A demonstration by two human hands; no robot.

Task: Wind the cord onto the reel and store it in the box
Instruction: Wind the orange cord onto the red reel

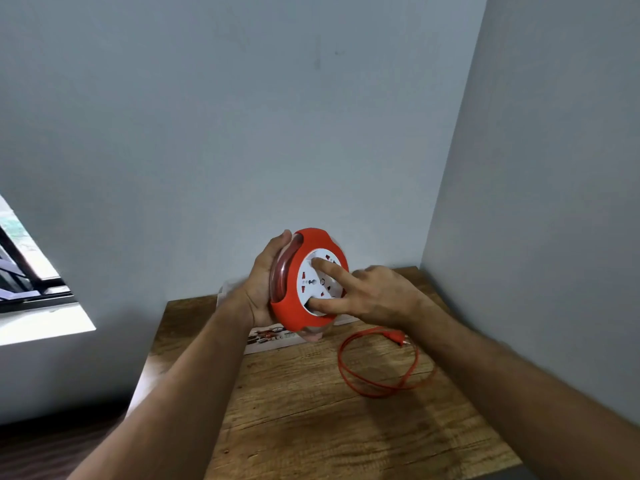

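A round red reel [304, 271] with a white socket face is held upright above the wooden table [311, 410]. My left hand [263, 289] grips its back and rim from the left. My right hand [374, 292] touches the white face: the index finger lies near the top and the thumb sits in a hole near the bottom. A loose red cord [374, 375] lies in a loop on the table to the right, ending in a red plug [396, 337]. The white printed box [270, 341] lies flat behind and under the reel, partly hidden.
The table stands in a corner, with grey walls behind and on the right. A window [31, 265] is low on the left. The table's left edge drops to a dark floor.
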